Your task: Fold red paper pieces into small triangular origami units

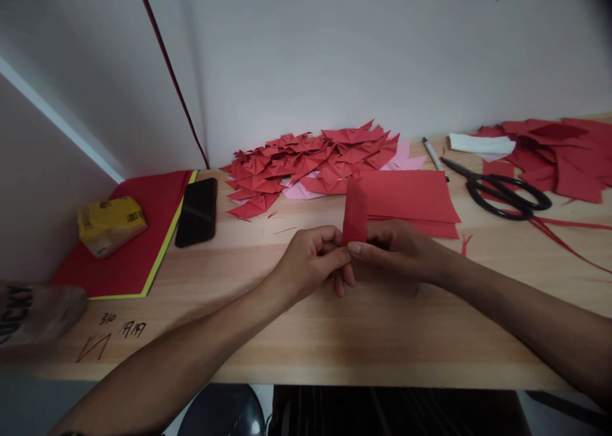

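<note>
The one camera sits on my head, and it looks forward and down at the table (pixel 268 343). It is quite near: my left arm (pixel 201 347) enters from the lower left, my right arm (pixel 507 315) from the lower right, and my left hand (pixel 318 257) and right hand (pixel 399 251) meet around the middle of the frame. The wall (pixel 382 47) fills the upper part; the table's front edge runs almost level near the bottom.

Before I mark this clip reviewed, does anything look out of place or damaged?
Black handwriting marks the bare tabletop, near left, unusual on furniture. Loose red scraps lie in front of the folded-paper pile. The held red paper seems undamaged.
</note>
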`<state>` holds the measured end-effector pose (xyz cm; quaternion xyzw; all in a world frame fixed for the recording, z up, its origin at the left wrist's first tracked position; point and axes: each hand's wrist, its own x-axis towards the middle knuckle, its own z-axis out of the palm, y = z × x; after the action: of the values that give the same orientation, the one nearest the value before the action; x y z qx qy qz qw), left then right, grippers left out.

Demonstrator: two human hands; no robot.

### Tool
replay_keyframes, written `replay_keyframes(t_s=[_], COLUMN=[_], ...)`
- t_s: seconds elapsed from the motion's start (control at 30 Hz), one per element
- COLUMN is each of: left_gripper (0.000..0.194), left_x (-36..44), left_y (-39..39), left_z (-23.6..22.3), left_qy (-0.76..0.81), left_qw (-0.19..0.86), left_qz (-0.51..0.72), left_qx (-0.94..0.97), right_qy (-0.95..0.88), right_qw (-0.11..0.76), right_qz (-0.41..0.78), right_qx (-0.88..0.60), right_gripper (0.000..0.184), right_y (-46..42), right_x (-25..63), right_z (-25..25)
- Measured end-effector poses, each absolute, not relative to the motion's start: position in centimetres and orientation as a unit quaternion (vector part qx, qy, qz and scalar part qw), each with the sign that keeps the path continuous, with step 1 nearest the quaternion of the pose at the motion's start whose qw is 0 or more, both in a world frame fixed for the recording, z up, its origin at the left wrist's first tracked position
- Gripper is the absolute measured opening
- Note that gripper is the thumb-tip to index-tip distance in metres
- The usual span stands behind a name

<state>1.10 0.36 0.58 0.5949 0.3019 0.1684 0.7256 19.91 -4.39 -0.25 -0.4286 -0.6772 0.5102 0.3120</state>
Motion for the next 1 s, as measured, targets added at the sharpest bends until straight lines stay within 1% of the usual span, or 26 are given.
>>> replay_keyframes(t_s=[0.13,0.27,0.33,0.43,0.53,0.73,0.87,1.0], left_gripper=[0.011,0.013,0.014,0.015,0.011,0.005,0.003,0.011], left_x=[1.1,1.1,1.0,1.0,1.2,1.2,0.9,0.9], left_y=[0.4,0.7,0.7,0.8,0.7,0.8,1.1,1.2], left_z=[0.6,0.7,0.7,0.7,0.7,1.0,1.2,1.0], left_qy=[0.299,0.299,0.3,0.29,0.281,0.297,0.3,0.296], left_qw=[0.735,0.736,0.739,0.745,0.747,0.738,0.731,0.726], left_qz=[0.162,0.156,0.148,0.119,0.106,0.123,0.088,0.107], left_qx=[0.586,0.586,0.585,0.589,0.593,0.593,0.606,0.611], right_qy=[-0.679,-0.679,-0.674,-0.673,-0.679,-0.66,-0.648,-0.634], right_qw=[0.313,0.317,0.315,0.31,0.307,0.315,0.304,0.325], right_qz=[0.472,0.435,0.443,0.486,0.511,0.458,0.47,0.454], right_qx=[-0.467,-0.5,-0.5,-0.464,-0.429,-0.506,-0.516,-0.535], right_gripper=[0.04,0.042,0.044,0.042,0.042,0.05,0.053,0.055], right_y=[-4.7,-4.8,-4.8,-4.7,-4.8,-4.9,-4.8,-4.8], right_x=[19.6,19.6,19.6,19.5,19.3,19.4,19.6,19.6], right_z=[-0.3,-0.9,-0.8,0.1,0.8,-0.4,-0.6,-0.2])
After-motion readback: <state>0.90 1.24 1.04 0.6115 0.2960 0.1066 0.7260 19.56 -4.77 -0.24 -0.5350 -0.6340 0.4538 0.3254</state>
